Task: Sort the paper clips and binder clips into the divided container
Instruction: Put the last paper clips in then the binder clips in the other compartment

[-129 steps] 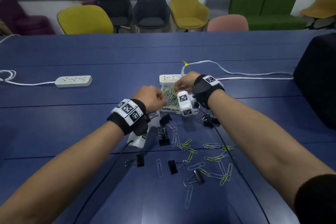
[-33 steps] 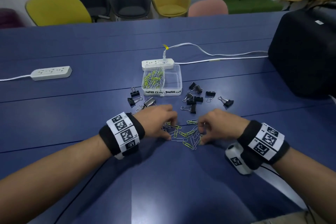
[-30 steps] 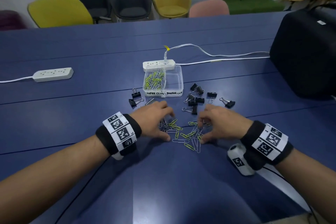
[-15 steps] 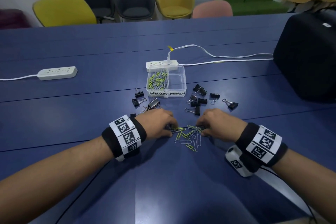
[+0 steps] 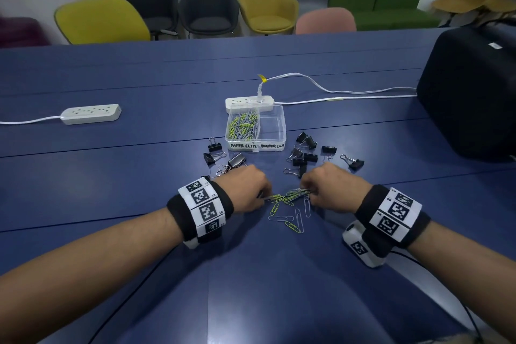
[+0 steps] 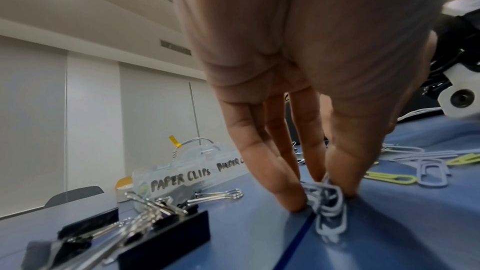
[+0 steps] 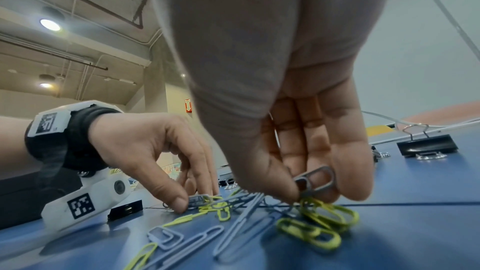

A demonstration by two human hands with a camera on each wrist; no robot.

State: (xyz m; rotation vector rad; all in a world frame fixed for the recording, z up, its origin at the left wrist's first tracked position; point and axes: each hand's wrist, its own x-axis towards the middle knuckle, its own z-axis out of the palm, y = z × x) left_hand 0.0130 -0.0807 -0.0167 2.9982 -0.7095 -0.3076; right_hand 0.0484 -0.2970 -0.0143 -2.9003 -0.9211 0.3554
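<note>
At far left on the blue table (image 5: 139,176), a white power strip (image 5: 90,113) is seen. A cluster of black binder clips (image 5: 220,155) is scattered left of the divided container (image 5: 256,131), whose left compartment, labelled PAPER CLIPS, is filled with green and silver clips; nothing can be made out in its right compartment. The left hand (image 5: 245,190) is curled, fingertips on the table, with a few silver clips (image 6: 328,200) pinched between thumb and fingers. Loose paper clips (image 5: 290,209) are spread between both hands. The right hand (image 5: 329,187) is curled, with a bunch of paper clips (image 7: 315,180) gripped between thumb and fingers. More binder clips (image 5: 307,155) are scattered right of the container.
</note>
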